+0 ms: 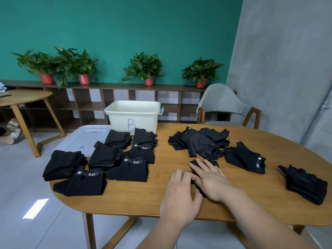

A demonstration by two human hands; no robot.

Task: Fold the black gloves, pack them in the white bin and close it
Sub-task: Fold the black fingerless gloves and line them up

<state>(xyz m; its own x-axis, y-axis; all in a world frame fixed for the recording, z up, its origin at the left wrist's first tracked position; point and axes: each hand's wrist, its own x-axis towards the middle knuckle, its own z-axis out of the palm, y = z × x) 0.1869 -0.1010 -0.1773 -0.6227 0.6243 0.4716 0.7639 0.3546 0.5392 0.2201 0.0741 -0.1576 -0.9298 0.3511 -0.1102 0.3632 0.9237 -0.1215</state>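
Observation:
A black glove [195, 164] lies on the wooden table [161, 200] near its front edge, mostly covered by my hands. My right hand [210, 178] presses flat on it with straight fingers. My left hand [181, 193] grips the glove's left edge, fingers curled over it and thumb against it. Several folded black glove stacks [129, 169] sit to the left. A loose pile of gloves [199, 141] lies behind my hands, with more gloves [246, 157] to the right. The open white bin [133, 105], marked B, stands at the table's back edge. Its lid [82, 139] lies flat to its left.
Another heap of black gloves [305, 184] sits at the table's right end. A grey chair [224, 103] stands behind the table. A second wooden table [23, 99] is at the far left, and potted plants [143, 69] line a low shelf along the green wall.

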